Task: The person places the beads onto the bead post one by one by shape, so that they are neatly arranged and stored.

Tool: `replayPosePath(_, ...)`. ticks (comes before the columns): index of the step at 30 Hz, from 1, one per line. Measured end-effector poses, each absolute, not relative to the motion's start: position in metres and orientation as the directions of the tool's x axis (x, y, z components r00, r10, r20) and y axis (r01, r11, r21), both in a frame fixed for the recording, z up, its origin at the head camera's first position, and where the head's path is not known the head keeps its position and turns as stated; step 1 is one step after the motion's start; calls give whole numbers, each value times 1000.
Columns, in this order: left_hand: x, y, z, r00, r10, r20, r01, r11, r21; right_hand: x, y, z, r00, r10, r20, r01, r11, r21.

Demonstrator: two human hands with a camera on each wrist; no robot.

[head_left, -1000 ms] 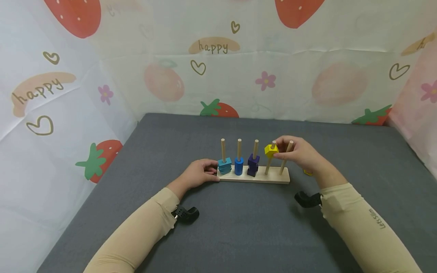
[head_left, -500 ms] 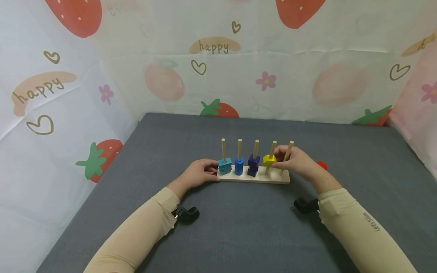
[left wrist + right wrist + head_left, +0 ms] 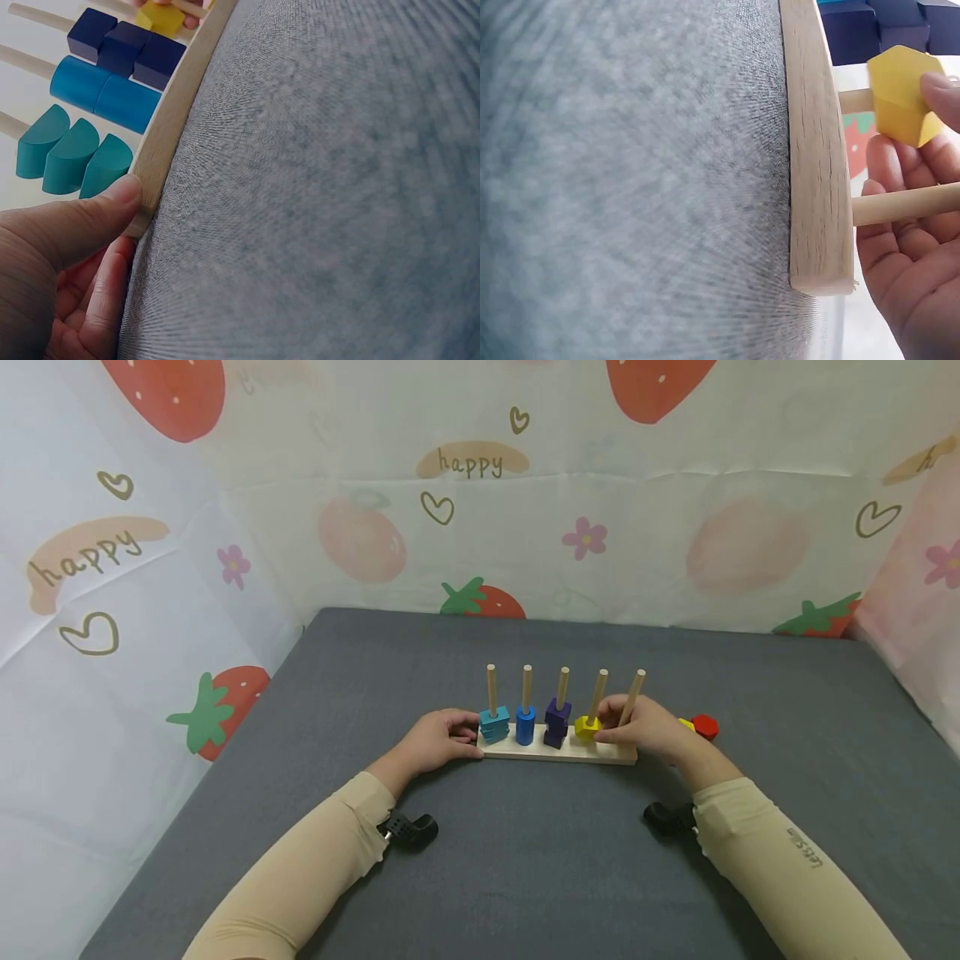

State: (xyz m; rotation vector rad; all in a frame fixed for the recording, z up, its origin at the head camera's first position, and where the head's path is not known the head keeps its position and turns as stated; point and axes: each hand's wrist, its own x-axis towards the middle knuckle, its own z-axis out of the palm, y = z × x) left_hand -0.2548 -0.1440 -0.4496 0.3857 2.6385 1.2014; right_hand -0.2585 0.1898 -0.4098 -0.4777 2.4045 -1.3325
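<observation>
A wooden peg base (image 3: 555, 756) with several upright pegs lies on the grey cloth. My left hand (image 3: 431, 743) grips its left end, the thumb (image 3: 112, 199) on the wood and the fingers curled at the side. From the left, the pegs bear teal half-round blocks (image 3: 71, 157), blue cylinders (image 3: 525, 728) and dark purple cubes (image 3: 557, 724). My right hand (image 3: 648, 727) pinches a yellow block (image 3: 900, 94) threaded on the fourth peg. A short stretch of bare peg shows between that block and the base. The fifth peg (image 3: 900, 206) is bare, in front of the right fingers.
A red hexagonal block (image 3: 706, 726) lies on the cloth right of the base, beside a yellow block (image 3: 686, 724) partly hidden by the right hand. A printed curtain (image 3: 480, 543) stands behind the table.
My right hand has moved down with the yellow block, from near the top of the fourth peg to low on it. The left hand has stayed in place.
</observation>
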Motion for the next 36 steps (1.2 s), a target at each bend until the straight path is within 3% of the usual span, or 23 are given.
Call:
replayPosePath(20,-254,-144,-448,-939,334,-77,160,626,763,-260,198,-405,-860,-470,-200,-81,513,-855)
replayPosePath(29,-253,-144,-448,-938,338,-74,159,611,776,-256,228,-390,-875,-448,-182,-117,562,-819)
replayPosePath(36,-253,-143,-448,-939,333,-82,150,613,776,-252,253,-382,-913,-357,-196,-77,623,-778)
